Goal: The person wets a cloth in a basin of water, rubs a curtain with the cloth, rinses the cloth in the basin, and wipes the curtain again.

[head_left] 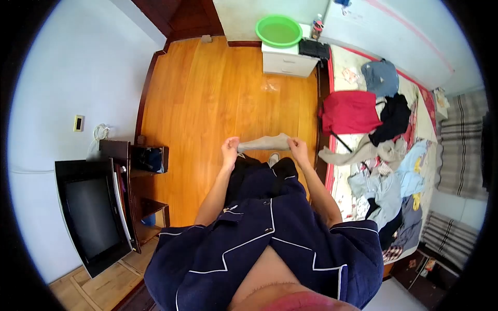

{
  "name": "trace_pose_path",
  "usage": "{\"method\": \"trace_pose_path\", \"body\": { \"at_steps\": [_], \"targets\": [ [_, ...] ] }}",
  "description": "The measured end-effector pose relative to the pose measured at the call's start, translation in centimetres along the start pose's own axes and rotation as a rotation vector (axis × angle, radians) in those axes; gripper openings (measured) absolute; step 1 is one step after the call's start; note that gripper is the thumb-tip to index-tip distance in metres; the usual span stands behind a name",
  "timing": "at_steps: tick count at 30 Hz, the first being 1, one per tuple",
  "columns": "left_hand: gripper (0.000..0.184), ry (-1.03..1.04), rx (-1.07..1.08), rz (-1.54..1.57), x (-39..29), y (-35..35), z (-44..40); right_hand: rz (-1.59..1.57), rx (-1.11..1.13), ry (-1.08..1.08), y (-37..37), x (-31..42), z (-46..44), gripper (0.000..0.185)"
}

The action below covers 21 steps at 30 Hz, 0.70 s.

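The person's left hand [230,150] has thumb and fingertips drawn narrow, pinching one end of a pale grey cloth [264,143]. The right hand [297,149] grips the other end just as narrowly, so the cloth spans the gap between both sets of fingers, roughly level; it looks like a sock, though it's small from where I stand. Below the fingers is a light shoe [273,159] on the wooden floor [223,93]. Off to the right of the right-hand fingers, clothes [381,179] lie heaped across a bed [340,181].
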<state>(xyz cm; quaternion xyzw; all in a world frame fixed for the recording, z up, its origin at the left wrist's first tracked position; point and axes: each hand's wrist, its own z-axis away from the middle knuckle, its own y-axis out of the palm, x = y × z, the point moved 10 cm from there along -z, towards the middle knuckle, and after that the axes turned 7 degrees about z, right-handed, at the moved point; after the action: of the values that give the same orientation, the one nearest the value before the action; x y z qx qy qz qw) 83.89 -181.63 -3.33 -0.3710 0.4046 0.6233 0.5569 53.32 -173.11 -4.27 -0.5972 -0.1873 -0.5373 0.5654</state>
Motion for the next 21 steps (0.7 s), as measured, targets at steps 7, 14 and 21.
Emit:
{"method": "trace_pose_path", "body": {
  "at_steps": [7, 14, 21],
  "targets": [
    [0.012, 0.111, -0.071, -0.046, -2.1, 1.7, -11.3, -0.063, -0.046, 0.026, 2.5, 1.4, -11.6, 0.018],
    [0.011, 0.177, 0.129, -0.097, -9.1, 9.0, -23.1, -0.154, -0.192, 0.145, 2.8, 2.8, -19.8, 0.019],
    [0.019, 0.098, 0.385, -0.171, -14.3, 18.2, -33.1, -0.148, -0.473, 0.0, -1.5, 13.3, -27.7, 0.02]
  ]
}}
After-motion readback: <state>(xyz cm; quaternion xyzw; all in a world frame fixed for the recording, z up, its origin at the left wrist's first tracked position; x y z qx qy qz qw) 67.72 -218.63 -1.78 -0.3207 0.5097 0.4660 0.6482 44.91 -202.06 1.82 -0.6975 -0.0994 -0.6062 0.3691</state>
